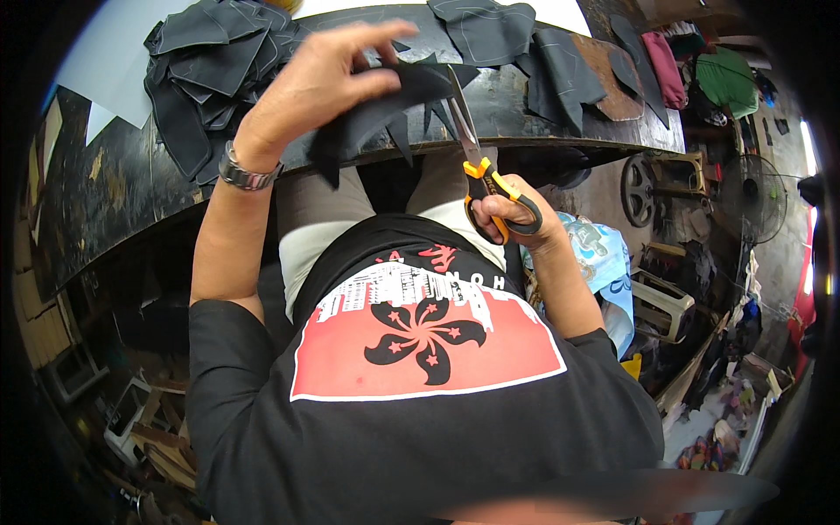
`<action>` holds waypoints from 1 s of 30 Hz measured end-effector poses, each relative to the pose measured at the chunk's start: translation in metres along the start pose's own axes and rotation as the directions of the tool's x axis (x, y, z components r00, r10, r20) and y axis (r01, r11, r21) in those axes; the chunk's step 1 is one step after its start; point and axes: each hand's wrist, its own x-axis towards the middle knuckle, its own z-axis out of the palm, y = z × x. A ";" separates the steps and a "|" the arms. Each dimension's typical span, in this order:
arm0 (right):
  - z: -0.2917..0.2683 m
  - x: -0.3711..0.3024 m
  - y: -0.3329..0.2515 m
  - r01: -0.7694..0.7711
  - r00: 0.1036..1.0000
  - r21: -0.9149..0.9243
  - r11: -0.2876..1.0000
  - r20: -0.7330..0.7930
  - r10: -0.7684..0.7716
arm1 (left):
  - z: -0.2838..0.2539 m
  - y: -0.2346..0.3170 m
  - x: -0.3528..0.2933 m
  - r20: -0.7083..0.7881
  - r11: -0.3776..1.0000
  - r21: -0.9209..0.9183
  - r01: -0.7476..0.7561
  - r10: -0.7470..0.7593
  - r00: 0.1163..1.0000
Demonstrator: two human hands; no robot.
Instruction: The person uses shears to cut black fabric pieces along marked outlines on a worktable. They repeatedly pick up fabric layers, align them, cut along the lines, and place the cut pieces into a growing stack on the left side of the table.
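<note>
My right hand [507,210] grips a pair of scissors [477,175] by its black and yellow-orange handles. The blades point away from me, slightly apart, and their tips overlap the right end of a curved black fabric piece [376,109]. That piece lies across the near edge of the table, with its left end hanging over. Above it is my left hand [346,66], thumb and fingers spread; whether the thumb touches the fabric I cannot tell. Small pointed black scraps [399,136] stick out below the piece.
A heap of cut black pieces [214,66] with chalk-like outlines lies at the table's [114,206] left. More black pieces [486,31] and a brown board [608,79] are at the right. Beyond stand a pink roll [662,70], a green bundle [726,83] and a fan [751,197].
</note>
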 end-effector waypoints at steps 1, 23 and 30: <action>0.006 0.000 0.002 -0.005 0.999 0.041 0.999 -0.038 0.006 | -0.002 0.000 0.007 -0.203 0.982 0.172 -0.073 0.108 0.973; 0.042 0.008 0.012 -0.001 0.969 0.009 1.000 -0.247 0.003 | 0.113 0.011 -0.002 -0.254 0.189 -0.964 -0.188 -0.442 0.860; 0.039 0.020 0.016 -0.008 0.970 -0.150 0.989 -0.241 -0.029 | 0.110 0.014 -0.010 -0.393 0.518 -0.841 -0.157 -0.385 0.835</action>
